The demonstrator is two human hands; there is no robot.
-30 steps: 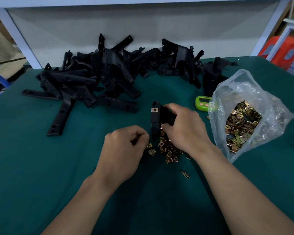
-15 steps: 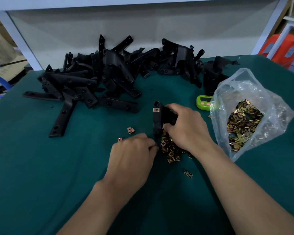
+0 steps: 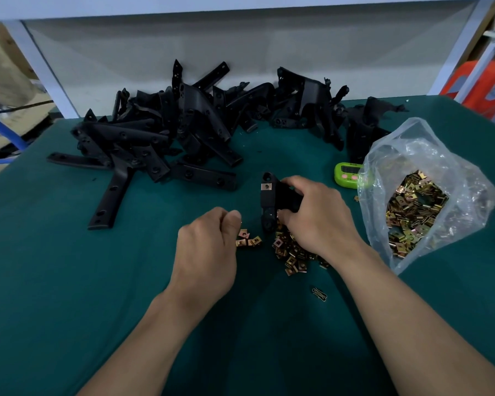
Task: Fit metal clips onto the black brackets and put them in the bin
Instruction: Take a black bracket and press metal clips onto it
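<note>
1. Gripping black bracket (image 3: pixel 269 201) upright beside the clip pile (image 3: pixel 292 254) with right hand (image 3: pixel 317 221), fingers curled round it; one metal clip (image 3: pixel 266 186) seated near its top.
2. Holding left hand (image 3: pixel 209 252) just above a few loose clips (image 3: pixel 247 240) on the worktop (image 3: pixel 69 281), fingers curled, thumb on forefinger; cannot tell whether pinching one.

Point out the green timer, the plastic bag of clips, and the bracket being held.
green timer (image 3: pixel 347 178): head view, its green face.
plastic bag (image 3: pixel 406 150): head view, its clear upper wall.
held bracket (image 3: pixel 268 202): head view, its upright black edge.
</note>
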